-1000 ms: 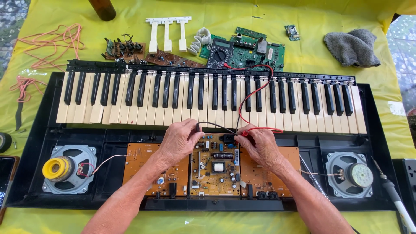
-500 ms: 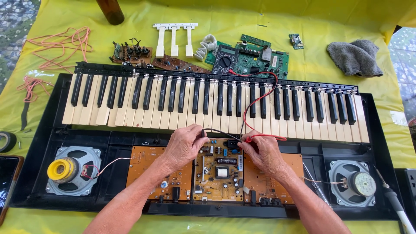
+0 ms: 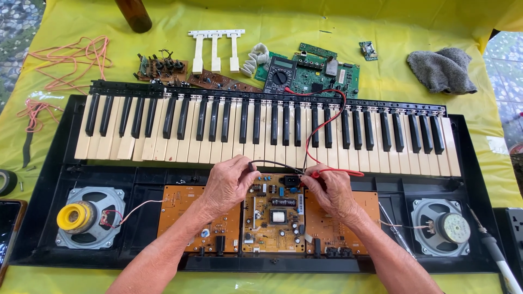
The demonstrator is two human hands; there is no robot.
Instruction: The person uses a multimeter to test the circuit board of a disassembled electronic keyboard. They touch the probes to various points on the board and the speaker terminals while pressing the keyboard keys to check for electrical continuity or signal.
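Note:
An opened electronic keyboard (image 3: 267,128) lies on a yellow cloth, its orange circuit boards (image 3: 272,215) exposed below the keys. My left hand (image 3: 229,182) pinches a black test probe over the top edge of the middle board. Close beside it on the right, my right hand (image 3: 329,190) grips a red test probe at the same board. Red and black leads (image 3: 321,128) run back over the keys to a dark multimeter (image 3: 279,73) behind the keyboard.
Two speakers sit in the case, one at the left (image 3: 87,218) and one at the right (image 3: 438,226). Behind the keys lie loose white keys (image 3: 215,46), green boards (image 3: 321,73), a grey rag (image 3: 441,68), orange wires (image 3: 71,57) and a brown bottle (image 3: 133,13). A soldering iron (image 3: 498,256) lies at right.
Both hands have stayed on the probes at the middle board. The camera view has shifted a little, so the keyboard sits lower in the frame.

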